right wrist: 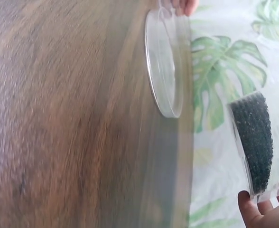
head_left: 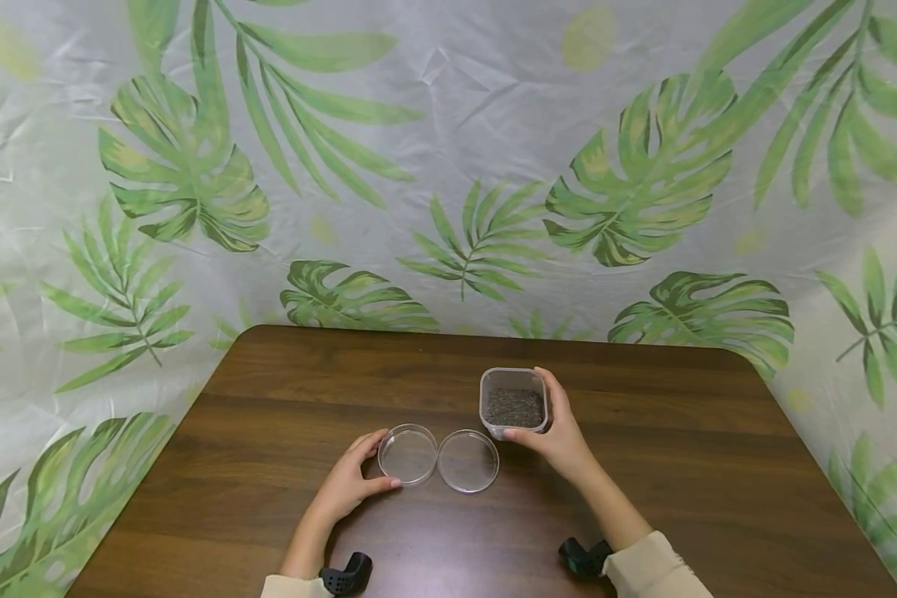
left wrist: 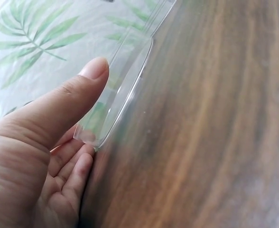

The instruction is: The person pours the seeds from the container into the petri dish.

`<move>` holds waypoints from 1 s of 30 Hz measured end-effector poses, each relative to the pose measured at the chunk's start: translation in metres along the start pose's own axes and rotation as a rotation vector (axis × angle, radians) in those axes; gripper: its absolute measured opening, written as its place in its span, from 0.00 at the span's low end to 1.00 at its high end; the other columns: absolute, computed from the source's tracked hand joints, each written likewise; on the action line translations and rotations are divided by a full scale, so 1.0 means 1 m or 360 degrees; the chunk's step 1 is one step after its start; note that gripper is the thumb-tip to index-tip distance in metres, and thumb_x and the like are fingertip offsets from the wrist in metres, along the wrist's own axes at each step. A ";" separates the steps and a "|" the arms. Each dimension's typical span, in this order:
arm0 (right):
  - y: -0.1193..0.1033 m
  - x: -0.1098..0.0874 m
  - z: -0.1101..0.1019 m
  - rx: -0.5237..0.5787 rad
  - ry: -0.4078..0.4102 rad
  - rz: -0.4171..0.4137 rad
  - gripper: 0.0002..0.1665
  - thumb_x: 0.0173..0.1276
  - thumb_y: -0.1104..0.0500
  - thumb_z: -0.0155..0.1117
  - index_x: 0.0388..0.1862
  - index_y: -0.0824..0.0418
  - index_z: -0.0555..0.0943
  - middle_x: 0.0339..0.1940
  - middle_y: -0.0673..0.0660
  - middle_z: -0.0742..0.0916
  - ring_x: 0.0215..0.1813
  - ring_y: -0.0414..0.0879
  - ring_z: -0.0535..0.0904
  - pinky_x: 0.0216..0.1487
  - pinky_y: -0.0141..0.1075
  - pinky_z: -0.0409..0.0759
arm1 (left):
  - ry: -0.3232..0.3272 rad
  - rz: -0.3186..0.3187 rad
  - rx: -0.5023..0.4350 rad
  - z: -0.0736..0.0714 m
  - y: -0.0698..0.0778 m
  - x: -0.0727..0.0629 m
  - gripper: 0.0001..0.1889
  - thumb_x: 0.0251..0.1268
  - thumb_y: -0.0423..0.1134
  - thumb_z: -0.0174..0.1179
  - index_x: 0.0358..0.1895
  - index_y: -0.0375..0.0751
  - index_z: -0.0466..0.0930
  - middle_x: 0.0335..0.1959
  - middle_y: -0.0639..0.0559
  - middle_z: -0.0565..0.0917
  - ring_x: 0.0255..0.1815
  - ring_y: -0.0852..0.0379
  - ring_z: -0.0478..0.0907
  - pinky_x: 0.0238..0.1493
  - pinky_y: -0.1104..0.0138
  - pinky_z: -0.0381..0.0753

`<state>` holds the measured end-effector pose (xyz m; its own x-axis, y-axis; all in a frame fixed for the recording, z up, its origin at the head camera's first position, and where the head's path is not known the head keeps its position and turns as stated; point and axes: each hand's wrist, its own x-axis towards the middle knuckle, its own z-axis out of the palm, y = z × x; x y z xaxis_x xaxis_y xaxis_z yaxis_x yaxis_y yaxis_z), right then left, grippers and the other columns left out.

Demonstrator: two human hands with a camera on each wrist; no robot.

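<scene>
My left hand [head_left: 349, 477] holds a clear round petri dish [head_left: 407, 455] by its left side, thumb at the near rim and fingers at the far rim. A second clear petri dish half [head_left: 468, 462] lies flat on the table close against it on the right. No contents show in either. My right hand [head_left: 562, 432] grips a square, clear plastic container [head_left: 513, 371] between thumb and fingers, raised above the table beyond the right dish. Dark, fine granular material [right wrist: 254, 142] fills its lower part. In the left wrist view, the thumb [left wrist: 68, 102] overlaps the dish wall.
The brown wood-grain table [head_left: 329, 374] has rounded far corners. Directly behind it hangs a pale curtain [head_left: 478, 149] printed with green leaves. Black wrist devices [head_left: 347, 575] sit at both cuffs, just above the tabletop.
</scene>
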<state>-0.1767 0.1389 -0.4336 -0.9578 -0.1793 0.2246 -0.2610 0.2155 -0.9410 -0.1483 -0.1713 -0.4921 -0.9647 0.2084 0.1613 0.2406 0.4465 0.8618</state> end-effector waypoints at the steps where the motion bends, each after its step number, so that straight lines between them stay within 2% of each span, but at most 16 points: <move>1: 0.000 0.000 0.001 0.0001 0.0000 0.0004 0.55 0.46 0.67 0.72 0.69 0.58 0.50 0.65 0.66 0.56 0.61 0.64 0.56 0.54 0.57 0.63 | 0.0000 0.0001 -0.0002 0.000 0.000 0.000 0.38 0.39 0.31 0.72 0.59 0.27 0.65 0.56 0.34 0.69 0.54 0.38 0.69 0.56 0.50 0.63; 11: -0.003 0.003 0.014 -0.0025 0.0024 0.0025 0.56 0.44 0.66 0.74 0.68 0.56 0.52 0.62 0.69 0.58 0.58 0.65 0.59 0.52 0.55 0.64 | 0.0001 0.0002 0.0018 0.000 0.000 -0.001 0.38 0.39 0.31 0.72 0.59 0.28 0.65 0.56 0.35 0.70 0.54 0.38 0.69 0.56 0.50 0.64; 15: -0.005 0.004 0.020 -0.0025 0.0017 -0.0009 0.57 0.43 0.67 0.74 0.69 0.59 0.52 0.61 0.70 0.59 0.58 0.66 0.59 0.53 0.56 0.62 | 0.0009 0.0012 0.0022 0.000 0.000 -0.001 0.38 0.39 0.31 0.72 0.59 0.27 0.65 0.55 0.35 0.70 0.53 0.38 0.69 0.56 0.50 0.64; 21: -0.008 0.005 0.028 -0.0116 0.0007 -0.0089 0.57 0.42 0.66 0.75 0.68 0.60 0.53 0.64 0.66 0.58 0.62 0.63 0.55 0.57 0.56 0.57 | 0.0018 0.0020 0.0024 0.001 0.001 -0.001 0.38 0.38 0.30 0.72 0.59 0.27 0.66 0.55 0.35 0.70 0.53 0.38 0.69 0.55 0.50 0.64; 30: -0.017 0.006 0.039 -0.0215 0.0016 -0.0110 0.56 0.41 0.66 0.76 0.68 0.58 0.55 0.66 0.63 0.59 0.63 0.60 0.52 0.58 0.59 0.54 | 0.0015 0.0004 0.0025 0.001 0.001 0.000 0.38 0.39 0.30 0.71 0.59 0.27 0.65 0.55 0.35 0.70 0.53 0.38 0.69 0.55 0.50 0.64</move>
<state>-0.1736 0.0968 -0.4258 -0.9379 -0.1886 0.2911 -0.3397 0.3301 -0.8807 -0.1474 -0.1698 -0.4916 -0.9650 0.2013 0.1679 0.2444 0.4596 0.8538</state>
